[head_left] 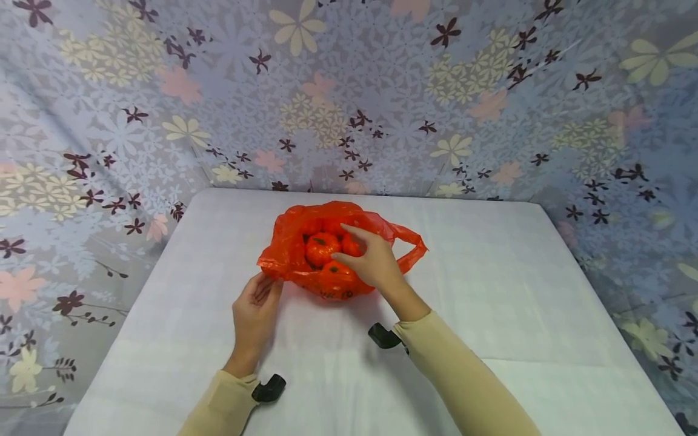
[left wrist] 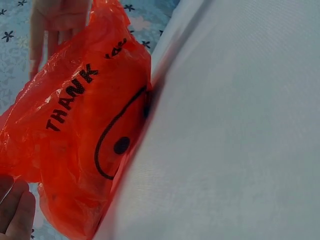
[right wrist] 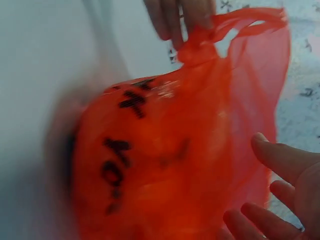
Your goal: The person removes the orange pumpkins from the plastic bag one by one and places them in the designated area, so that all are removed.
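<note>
A red plastic bag (head_left: 286, 242) lies on the table with its mouth facing up, and several red tomatoes (head_left: 323, 249) show inside. My left hand (head_left: 256, 318) pinches the bag by its left edge; in the right wrist view, the left fingers (right wrist: 195, 17) hold the gathered plastic beside a handle loop. Over the right side of the mouth reaches my right hand (head_left: 376, 260), thumb and fingers spread apart, close above the tomatoes with nothing held. Black "THANK" lettering shows on the bag's near side in the left wrist view.
A white cloth covers the table (head_left: 518, 290). Behind and beside it hangs a flower-patterned backdrop (head_left: 349, 91). The bag's other handle loop (head_left: 417, 242) sticks out to the right. Dark wrist cameras (head_left: 384, 336) are on both sleeves.
</note>
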`<state>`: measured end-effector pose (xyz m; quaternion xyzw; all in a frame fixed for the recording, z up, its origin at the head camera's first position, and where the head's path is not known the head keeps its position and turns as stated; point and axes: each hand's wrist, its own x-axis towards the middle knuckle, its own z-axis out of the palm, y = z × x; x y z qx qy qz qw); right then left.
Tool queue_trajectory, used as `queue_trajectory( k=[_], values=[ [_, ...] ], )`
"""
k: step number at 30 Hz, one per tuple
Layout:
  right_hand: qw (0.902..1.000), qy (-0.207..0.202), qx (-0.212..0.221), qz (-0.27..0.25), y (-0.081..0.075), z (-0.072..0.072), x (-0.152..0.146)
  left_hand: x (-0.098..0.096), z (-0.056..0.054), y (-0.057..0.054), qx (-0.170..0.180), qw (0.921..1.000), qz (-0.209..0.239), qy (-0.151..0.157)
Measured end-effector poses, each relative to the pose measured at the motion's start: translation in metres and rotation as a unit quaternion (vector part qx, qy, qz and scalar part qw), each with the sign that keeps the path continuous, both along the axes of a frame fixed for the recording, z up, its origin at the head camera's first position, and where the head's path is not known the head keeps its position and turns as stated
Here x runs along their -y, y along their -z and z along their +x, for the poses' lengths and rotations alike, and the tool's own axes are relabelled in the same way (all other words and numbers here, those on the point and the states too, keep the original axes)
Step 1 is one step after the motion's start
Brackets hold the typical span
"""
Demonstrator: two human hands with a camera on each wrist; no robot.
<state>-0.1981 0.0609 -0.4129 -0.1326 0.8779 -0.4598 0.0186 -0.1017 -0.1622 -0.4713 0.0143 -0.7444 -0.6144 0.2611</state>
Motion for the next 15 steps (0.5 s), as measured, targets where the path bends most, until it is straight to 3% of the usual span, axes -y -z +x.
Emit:
queue_trajectory(
  k=[6,11,15],
  values=[
    [0.9999,-0.003,0.013,0.000,0.018,-0.004,-0.007,0.008,-0.008,0.024,0.002,1.0000,-0.007,0.003],
    [0.9997,-0.012,0.021,-0.002,0.026,-0.008,-0.010,0.011,-0.008,0.027,-0.010,0.9998,-0.017,0.008],
    [0.9983,-0.015,0.053,0.021,0.028,-0.008,-0.008,0.011,-0.007,0.026,-0.012,0.9997,-0.018,0.010]
  ],
)
